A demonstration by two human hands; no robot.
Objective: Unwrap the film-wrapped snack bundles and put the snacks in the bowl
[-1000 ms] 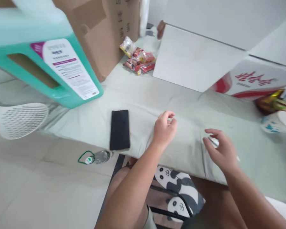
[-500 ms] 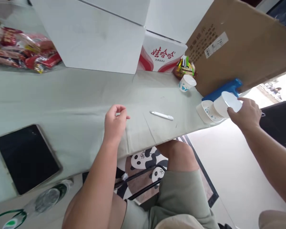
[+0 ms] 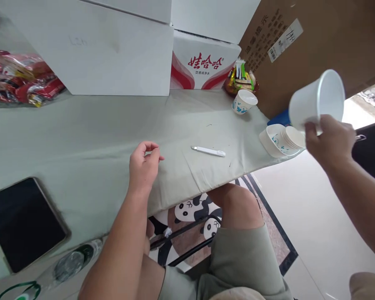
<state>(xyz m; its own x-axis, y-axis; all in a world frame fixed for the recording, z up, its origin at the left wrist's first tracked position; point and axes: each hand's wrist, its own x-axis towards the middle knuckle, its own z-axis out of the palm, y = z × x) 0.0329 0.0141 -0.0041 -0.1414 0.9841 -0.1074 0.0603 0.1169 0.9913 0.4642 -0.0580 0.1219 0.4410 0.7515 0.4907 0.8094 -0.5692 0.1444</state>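
The right hand's (image 3: 333, 143) grip clasps a tilted white bowl (image 3: 303, 103) near stacked paper cups (image 3: 286, 141); the left hand (image 3: 143, 168), loosely curled, is released over the tabletop (image 3: 103, 129).

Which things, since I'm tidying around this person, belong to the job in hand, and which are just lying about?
Job in hand:
White tub, held in the right hand
Probably the paper cups and their white container, near it

Likely just lying about:
White cutter
Dark-screened device
Bottle
Bagged snacks
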